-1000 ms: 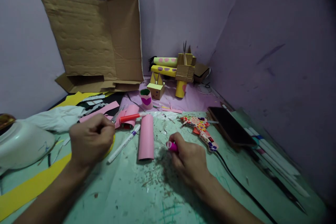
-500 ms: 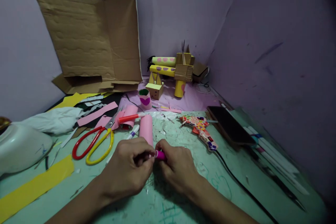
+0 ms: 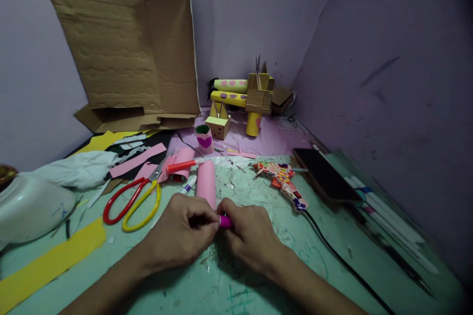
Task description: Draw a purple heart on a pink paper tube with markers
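A magenta marker (image 3: 225,221) lies level between my two hands, only its short, bright end showing. My left hand (image 3: 185,229) pinches it from the left, thumb and fingertips pressed together. On the other side my right hand (image 3: 249,231) has its fingers curled round the magenta end. Just beyond my hands a pink paper tube (image 3: 206,184) rests on the green table (image 3: 254,290). A red marker (image 3: 183,165) and scissors with one red and one yellow handle (image 3: 142,202) are to its left. What lies inside my left fingers is hidden.
A flowered glue gun (image 3: 283,182) with a black cord and a dark phone (image 3: 325,174) are on the right. Cardboard figures (image 3: 258,101) and a pink cup with a heart (image 3: 204,139) stand behind. A large cardboard sheet (image 3: 121,54) leans at the back left.
My left fingers have closed in nearer the magenta end, and the gap seen between thumb and fingers has narrowed. The things on the table have stayed in place.
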`<state>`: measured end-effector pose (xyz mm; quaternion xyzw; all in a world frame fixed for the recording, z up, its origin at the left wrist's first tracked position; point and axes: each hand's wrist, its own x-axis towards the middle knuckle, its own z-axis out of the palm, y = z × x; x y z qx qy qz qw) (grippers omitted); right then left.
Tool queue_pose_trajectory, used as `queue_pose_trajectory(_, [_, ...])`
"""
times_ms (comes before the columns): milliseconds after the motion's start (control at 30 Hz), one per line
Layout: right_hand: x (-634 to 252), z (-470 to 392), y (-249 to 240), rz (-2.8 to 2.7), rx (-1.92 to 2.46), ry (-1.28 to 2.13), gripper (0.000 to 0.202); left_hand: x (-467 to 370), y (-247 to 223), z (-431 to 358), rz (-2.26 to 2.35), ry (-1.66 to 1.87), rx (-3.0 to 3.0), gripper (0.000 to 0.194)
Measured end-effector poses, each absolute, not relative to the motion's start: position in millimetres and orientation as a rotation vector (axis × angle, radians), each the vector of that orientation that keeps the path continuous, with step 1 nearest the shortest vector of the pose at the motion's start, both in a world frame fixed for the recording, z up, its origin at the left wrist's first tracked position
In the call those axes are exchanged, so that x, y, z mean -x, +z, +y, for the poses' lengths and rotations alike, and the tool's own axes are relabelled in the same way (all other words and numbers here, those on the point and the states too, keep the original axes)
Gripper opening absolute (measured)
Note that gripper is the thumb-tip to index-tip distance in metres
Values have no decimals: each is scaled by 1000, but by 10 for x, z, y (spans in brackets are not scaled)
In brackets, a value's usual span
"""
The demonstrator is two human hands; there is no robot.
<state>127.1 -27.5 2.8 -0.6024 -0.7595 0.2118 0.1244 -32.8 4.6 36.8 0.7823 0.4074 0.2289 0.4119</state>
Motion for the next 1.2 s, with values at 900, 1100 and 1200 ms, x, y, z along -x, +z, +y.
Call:
queue_pose_trajectory(900, [-1262,-300,36,-2291,1746,592,21,170,376,19,1321,473,-1665,8])
queue_pose_trajectory(1100, [-1246,-295,1,-2271,1720,527,18,193,377,-70,1331,556,-1888,9])
queue_pose_trajectory(1200, [-1220,-296,-12,-2280,1710,478,18,195,326,-89,1288,704,-2071,8])
